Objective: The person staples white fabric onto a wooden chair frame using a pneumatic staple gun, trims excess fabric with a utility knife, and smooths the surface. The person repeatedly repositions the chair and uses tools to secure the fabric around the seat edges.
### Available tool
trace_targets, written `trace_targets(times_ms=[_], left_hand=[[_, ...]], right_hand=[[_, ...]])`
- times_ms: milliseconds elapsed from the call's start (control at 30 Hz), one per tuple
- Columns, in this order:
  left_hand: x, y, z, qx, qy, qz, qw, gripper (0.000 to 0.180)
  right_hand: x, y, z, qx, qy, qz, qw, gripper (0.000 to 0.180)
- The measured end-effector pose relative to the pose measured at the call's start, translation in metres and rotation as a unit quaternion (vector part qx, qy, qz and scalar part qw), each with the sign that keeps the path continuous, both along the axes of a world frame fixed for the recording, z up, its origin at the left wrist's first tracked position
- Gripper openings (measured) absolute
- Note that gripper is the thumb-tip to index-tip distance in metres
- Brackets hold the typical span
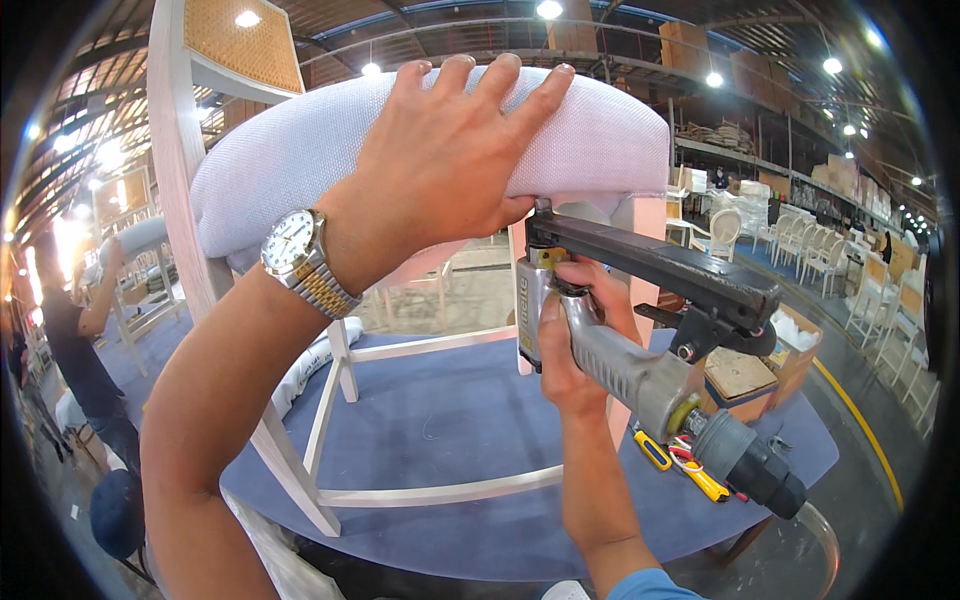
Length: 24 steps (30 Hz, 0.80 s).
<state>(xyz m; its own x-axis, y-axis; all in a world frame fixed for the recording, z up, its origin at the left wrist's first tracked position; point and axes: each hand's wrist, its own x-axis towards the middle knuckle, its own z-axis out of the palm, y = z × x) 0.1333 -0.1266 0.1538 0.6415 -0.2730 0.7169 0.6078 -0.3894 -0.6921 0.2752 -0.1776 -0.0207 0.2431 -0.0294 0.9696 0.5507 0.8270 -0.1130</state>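
A wooden chair with a pale woven fabric seat point(290, 160) stands on a blue-covered table point(430, 430). My left hand point(445, 150) lies over the padded edge, fingers spread on the fabric and thumb pointing down near the seat's underside. A watch point(292, 245) sits on that wrist. My right hand point(580, 345) is wrapped round the grip of a pneumatic staple gun point(640, 365), held upside down. The gun's nose meets the lower edge of the seat beside my left thumb. An air hose point(825, 540) trails from the gun's rear fitting.
A yellow-handled cutter point(652, 450) and other hand tools point(705, 478) lie on the table's right part. Cardboard boxes point(740, 380) stand beyond them. At the left another person point(85, 340) works at a chair. Rows of chairs point(805, 245) fill the right background.
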Motion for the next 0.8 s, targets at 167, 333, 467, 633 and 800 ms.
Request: trace_targets(times_ms=[167,333,467,633,800], left_hand=[[0.002,-0.005,-0.003,-0.004,-0.018,0.002,1.000,0.106],[0.004,-0.006,-0.005,-0.011,-0.019,0.005,1.000,0.105],[0.006,-0.001,-0.007,0.022,-0.030,0.016,0.999,0.104],[0.007,-0.002,-0.006,0.027,-0.032,0.030,0.999,0.093],[0.009,-0.003,-0.010,0.049,-0.029,0.008,0.998,0.081]], right_hand=[[0.003,0.002,0.005,0.004,-0.017,-0.048,0.999,0.031],[0.002,-0.002,0.008,-0.016,-0.016,-0.011,1.000,0.031],[0.000,0.002,0.010,-0.011,-0.036,-0.034,0.999,0.030],[-0.005,-0.003,0.014,-0.032,-0.035,-0.001,0.999,0.028],[-0.004,0.004,0.013,-0.033,-0.025,0.040,0.998,0.030]])
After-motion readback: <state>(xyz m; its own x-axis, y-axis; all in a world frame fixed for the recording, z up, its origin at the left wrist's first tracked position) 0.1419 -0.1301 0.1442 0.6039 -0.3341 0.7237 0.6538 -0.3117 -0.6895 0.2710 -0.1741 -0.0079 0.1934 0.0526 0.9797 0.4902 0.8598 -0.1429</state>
